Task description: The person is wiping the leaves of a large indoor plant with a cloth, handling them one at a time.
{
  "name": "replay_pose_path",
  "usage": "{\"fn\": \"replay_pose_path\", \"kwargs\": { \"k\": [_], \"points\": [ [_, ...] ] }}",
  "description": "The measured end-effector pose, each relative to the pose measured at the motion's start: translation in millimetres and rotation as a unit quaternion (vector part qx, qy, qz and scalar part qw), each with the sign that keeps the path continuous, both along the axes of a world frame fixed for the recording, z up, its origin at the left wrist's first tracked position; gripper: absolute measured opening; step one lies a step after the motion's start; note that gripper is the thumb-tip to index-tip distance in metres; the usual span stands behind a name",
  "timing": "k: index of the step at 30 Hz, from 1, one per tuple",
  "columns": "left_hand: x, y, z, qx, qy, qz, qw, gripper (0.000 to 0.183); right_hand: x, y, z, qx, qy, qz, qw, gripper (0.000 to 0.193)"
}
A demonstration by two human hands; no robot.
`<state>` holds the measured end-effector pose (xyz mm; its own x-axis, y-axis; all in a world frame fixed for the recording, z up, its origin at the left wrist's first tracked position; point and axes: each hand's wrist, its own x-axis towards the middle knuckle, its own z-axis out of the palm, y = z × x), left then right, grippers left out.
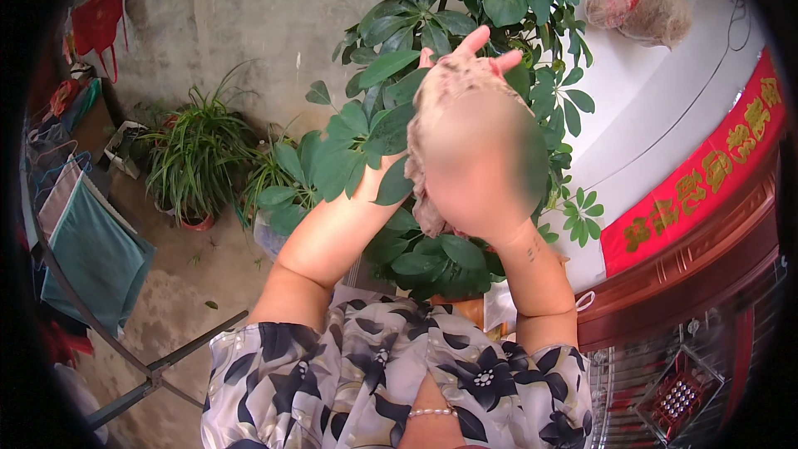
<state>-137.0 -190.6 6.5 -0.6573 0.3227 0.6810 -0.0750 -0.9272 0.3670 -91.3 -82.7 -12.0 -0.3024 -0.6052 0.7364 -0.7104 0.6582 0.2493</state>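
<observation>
A crumpled beige-brown cloth (419, 208) hangs among the glossy green leaves of a tall potted plant (357, 135). My right hand (478, 170) is pressed against the cloth and appears to grip it; a blur covers most of this hand. From the lower left my left forearm reaches up behind several leaves. The fingers above the cloth's top edge seem to be my left hand (475, 40), stretched out and spread apart. Its palm is hidden behind the cloth and leaves, so whether a leaf lies between the two hands does not show.
A spider plant (199, 150) in a pot stands by the grey wall. Teal cloth (96, 241) hangs on a rack at left. Plastic bags (640, 4) rest on the white surface at upper right. A red banner (698, 175) runs along dark wooden furniture (665, 283).
</observation>
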Motion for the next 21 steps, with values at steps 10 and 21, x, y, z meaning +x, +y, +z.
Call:
{"fn": "replay_pose_path", "kwargs": {
  "k": [10,21],
  "points": [
    [-21,-9,-18,0.049,0.061,-0.131,0.988,0.085,16,-47,5,0.046,-0.095,0.124,0.987,0.045],
    [-23,0,-27,0.058,0.088,-0.162,0.981,0.063,4,-62,22,-0.005,-0.029,-0.004,1.0,0.046]
  ]
}}
